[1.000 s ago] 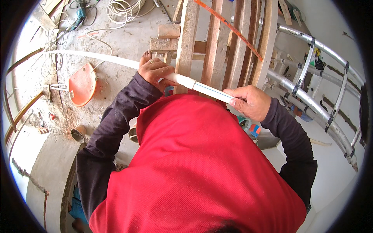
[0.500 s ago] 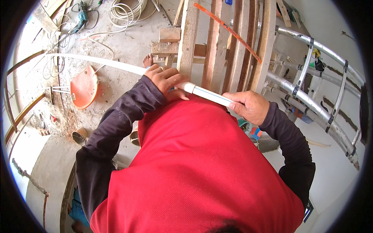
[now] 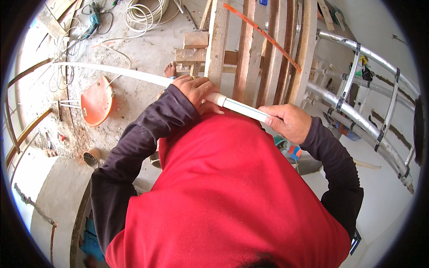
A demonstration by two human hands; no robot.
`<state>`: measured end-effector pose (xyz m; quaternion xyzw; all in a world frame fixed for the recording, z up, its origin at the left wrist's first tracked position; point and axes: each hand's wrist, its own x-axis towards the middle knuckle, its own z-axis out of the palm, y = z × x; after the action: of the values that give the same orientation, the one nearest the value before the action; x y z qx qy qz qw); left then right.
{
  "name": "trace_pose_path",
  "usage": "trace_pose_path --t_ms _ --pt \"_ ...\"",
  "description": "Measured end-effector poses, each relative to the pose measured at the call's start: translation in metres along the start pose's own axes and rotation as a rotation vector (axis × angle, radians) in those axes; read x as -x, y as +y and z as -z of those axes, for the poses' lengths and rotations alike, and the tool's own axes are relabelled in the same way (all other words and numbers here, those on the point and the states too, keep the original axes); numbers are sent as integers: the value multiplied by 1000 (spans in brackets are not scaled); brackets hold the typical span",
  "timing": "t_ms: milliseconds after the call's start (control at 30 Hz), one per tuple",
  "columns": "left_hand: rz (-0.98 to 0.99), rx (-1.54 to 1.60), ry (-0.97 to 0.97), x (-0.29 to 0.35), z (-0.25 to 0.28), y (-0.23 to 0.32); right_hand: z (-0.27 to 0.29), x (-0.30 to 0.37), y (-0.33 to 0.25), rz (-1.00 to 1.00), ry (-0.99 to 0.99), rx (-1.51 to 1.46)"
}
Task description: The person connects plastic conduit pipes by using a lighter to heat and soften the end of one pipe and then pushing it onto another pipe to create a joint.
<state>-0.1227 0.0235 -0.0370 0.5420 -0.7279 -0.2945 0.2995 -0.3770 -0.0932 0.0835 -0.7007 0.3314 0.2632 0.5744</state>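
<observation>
A long white plastic pipe [image 3: 120,71] runs from the far left to the front of my red shirt. My left hand [image 3: 195,93] is closed around it from above. Just right of those fingers shows a wider cream-white collar [image 3: 217,99]. From the collar a white pipe section with a thin blue stripe [image 3: 243,109] slopes down to the right. My right hand [image 3: 290,123] grips this section near its right end, thumb on top and fingers curled. Whether the section reaches further inside my right palm is hidden.
Timber beams [image 3: 246,53] stretch ahead, with an orange strip [image 3: 263,38] across them. An aluminium ladder [image 3: 353,107] lies at right. On the floor at left are an orange basin [image 3: 97,102], a coiled cable [image 3: 145,15], a green power drill [image 3: 94,20] and a small bucket [image 3: 91,156].
My left hand and forearm have shifted slightly to the right, the collar along with them. My right hand has barely moved and keeps its grip on the striped pipe section.
</observation>
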Motion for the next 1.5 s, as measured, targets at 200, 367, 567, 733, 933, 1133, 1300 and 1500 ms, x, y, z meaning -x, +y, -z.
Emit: trace_pose_path --t_ms 200,367,567,733,933,1133,1300,1500 --pt "100 -127 -334 -9 26 -24 -3 0 0 65 59 35" --pt "228 -256 -401 -14 22 -16 0 2 -8 59 71 89" --pt "176 -208 -224 -8 16 -14 -2 3 -8 75 88 78" --pt "171 -232 -172 -7 19 -11 1 3 -14 36 50 51" --pt "247 -238 -263 -8 22 -6 3 3 -23 -69 -12 -34" --pt "277 -237 -328 -8 23 -6 5 1 -24 -76 -32 -24" --pt "269 -163 -423 -10 25 -9 5 4 -21 -125 -40 -25" --pt "2 -38 -191 -9 27 -6 9 3 -22 -98 -39 47"
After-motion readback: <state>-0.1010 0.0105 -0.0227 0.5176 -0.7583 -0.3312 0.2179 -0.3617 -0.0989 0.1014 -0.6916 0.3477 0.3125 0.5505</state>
